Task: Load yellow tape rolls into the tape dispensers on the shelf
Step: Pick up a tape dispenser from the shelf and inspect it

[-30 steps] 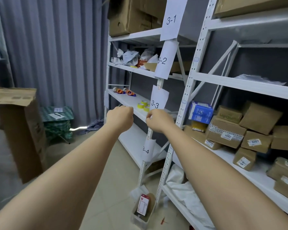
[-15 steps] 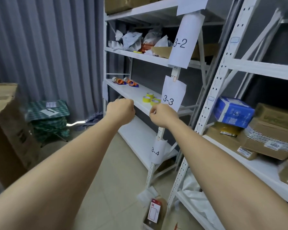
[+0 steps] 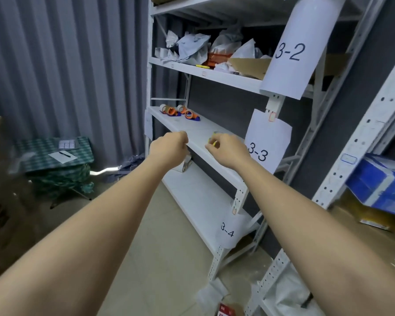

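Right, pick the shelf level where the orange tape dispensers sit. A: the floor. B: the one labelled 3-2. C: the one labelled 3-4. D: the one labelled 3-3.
D: the orange tape dispensers sit at the far end of the shelf board that meets the post at the 3-3 label, the same board where the right hand reaches the yellow tape rolls.
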The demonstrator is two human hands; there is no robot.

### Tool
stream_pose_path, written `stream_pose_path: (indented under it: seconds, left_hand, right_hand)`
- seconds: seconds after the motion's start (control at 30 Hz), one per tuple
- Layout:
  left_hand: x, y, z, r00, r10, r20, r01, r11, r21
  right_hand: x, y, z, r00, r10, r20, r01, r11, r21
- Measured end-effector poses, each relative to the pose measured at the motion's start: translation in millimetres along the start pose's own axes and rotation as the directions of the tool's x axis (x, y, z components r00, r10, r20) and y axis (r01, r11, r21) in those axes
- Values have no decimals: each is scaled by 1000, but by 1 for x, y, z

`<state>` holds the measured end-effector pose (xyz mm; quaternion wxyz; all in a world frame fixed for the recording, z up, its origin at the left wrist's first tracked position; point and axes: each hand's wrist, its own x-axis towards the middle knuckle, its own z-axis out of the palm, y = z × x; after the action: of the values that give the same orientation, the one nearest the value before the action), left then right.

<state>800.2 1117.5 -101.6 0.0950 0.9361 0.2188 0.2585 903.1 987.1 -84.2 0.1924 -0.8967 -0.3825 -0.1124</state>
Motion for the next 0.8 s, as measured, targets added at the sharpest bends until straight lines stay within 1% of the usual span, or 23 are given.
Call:
stream_pose_path:
  seconds: [0.1,0.2,0.33,0.4,0.47,0.57,0.7,0.8]
  left_hand:
    - [35,-32,12,1000,-16,-16,15,1000,-25]
    - [75,-65,26,1000,-30,-8,29,999,-40]
    - [129,-113,38,999,-12,30,13,1000,-11]
    - [157,-138,42,1000,6,21,-6,1000,13]
    - [185,-162,48,1000,28,14,-28,999,45]
    - [222,-188,62,999,25,33,-27,998,63]
    - [268,-214,85,999,28,19,-28,1000,-11]
    - [303,-235,100,1000,18,24,-17,999,-42]
  right_hand:
    - [37,-8,29,999,-25,-20,25,999,-21]
    - [78,-13,57,1000,-7,-6,7,1000,-28]
    - [142,-29,83,994,40,100,-37,999,-29]
    - [175,-38,95,984,75,162,-61,994,-90]
    - [206,-46,109,976,100,193,-77,990,-122]
    - [242,-53,131,983,102,150,-85,990,-113]
    - [292,-53,156,991,93,101,-89,995,-43]
    - [331,-51,179,990,89,106,-89,996,-8]
